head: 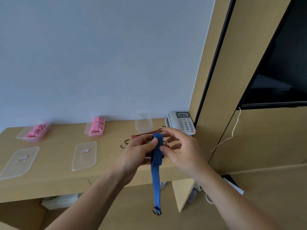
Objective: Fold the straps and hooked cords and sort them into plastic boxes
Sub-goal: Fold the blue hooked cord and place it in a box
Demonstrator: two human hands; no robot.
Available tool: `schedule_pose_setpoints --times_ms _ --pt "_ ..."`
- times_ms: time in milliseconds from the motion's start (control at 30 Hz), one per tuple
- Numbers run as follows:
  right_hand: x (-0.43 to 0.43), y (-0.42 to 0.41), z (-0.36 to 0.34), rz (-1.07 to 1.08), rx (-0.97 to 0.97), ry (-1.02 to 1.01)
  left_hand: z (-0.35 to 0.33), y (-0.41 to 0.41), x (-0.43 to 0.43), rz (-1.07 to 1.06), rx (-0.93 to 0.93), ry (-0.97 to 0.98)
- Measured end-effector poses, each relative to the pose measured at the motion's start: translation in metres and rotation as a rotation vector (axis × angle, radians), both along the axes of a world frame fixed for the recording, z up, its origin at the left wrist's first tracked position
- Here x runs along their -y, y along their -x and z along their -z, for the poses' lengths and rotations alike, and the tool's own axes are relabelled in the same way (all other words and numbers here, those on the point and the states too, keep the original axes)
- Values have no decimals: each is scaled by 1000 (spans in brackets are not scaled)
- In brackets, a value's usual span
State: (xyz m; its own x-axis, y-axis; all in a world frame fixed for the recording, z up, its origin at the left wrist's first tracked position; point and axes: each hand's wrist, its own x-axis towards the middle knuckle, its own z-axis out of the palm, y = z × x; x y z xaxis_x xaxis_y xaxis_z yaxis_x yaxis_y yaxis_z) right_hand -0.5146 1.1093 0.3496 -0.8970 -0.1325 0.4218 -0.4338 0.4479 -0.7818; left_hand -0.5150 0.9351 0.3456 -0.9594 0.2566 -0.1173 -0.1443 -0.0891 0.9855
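A blue cord with black stripes (156, 180) is partly folded in front of the wooden desk; its loose end hangs down to a dark hook near the floor. My left hand (137, 151) pinches the folded top from the left, thumb on the fold. My right hand (179, 148) holds the same fold from the right, fingers spread. Behind my hands lie red-and-black striped cords (146, 134) with black hooks (124, 143). An empty clear box (143, 123) stands at the back. Two clear boxes hold pink straps, one at the far left (34, 132) and one in the middle (95, 126).
Two clear lids with labels (19, 161) (84, 155) lie on the wooden desk (54, 173). A white telephone (182, 122) stands at the desk's right end by the wall panel. A white cable (232, 135) hangs at the right under a dark screen.
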Motion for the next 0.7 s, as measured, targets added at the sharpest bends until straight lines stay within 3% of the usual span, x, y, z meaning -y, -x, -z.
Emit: schedule_pose_setpoints --times_ms 167,700 --pt "-2 8 -3 -149 237 -14 1 -4 0 -11 16 -23" --pt "-1 3 -8 42 -142 18 6 -7 -1 35 235 9"
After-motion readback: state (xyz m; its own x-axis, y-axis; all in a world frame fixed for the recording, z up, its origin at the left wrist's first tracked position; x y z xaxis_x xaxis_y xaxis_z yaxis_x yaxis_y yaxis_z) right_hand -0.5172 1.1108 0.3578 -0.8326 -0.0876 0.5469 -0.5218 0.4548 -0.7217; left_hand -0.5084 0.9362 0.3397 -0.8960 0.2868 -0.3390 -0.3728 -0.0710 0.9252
